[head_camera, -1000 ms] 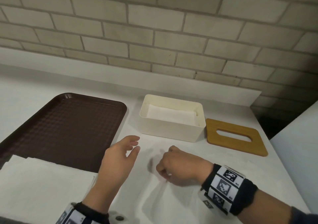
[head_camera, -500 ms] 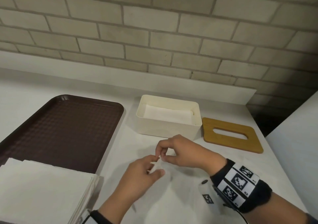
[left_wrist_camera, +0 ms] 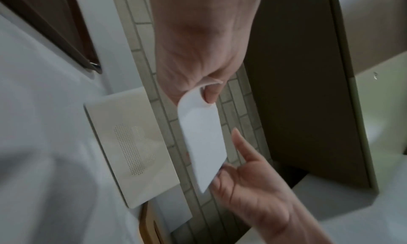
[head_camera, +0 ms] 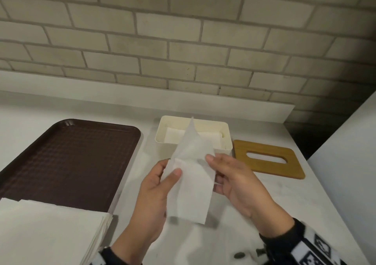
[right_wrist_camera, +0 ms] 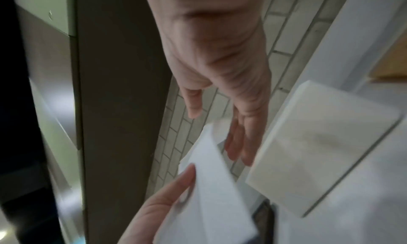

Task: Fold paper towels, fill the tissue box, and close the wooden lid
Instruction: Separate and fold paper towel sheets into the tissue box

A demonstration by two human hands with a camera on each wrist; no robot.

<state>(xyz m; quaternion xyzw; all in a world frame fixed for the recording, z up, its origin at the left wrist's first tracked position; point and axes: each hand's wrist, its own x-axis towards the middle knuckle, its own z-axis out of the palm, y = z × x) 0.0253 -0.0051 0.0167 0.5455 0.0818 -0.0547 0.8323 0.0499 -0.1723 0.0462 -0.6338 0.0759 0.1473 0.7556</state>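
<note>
A folded white paper towel (head_camera: 191, 183) hangs in the air just in front of the cream tissue box (head_camera: 162, 146). My left hand (head_camera: 171, 175) pinches the towel's left side, thumb on the front and fingers behind; the left wrist view shows the same paper towel (left_wrist_camera: 202, 140) curling out of that pinch. My right hand (head_camera: 221, 173) lies along the towel's right edge with fingers nearly straight behind it and the thumb at the edge. The box is uncovered, with folded towels (head_camera: 173, 136) inside. The wooden lid (head_camera: 289, 167) with its slot lies flat on the counter, right of the box.
A dark brown tray (head_camera: 71, 159) sits left of the box. A stack of unfolded paper towels (head_camera: 50, 234) overlaps the tray's near end. A brick wall with a low ledge runs behind. A white panel (head_camera: 345, 163) rises at the counter's right end.
The towel that lay on the counter is now lifted off it, folded narrow, and held up between both hands. Both hands have risen and moved toward the box.
</note>
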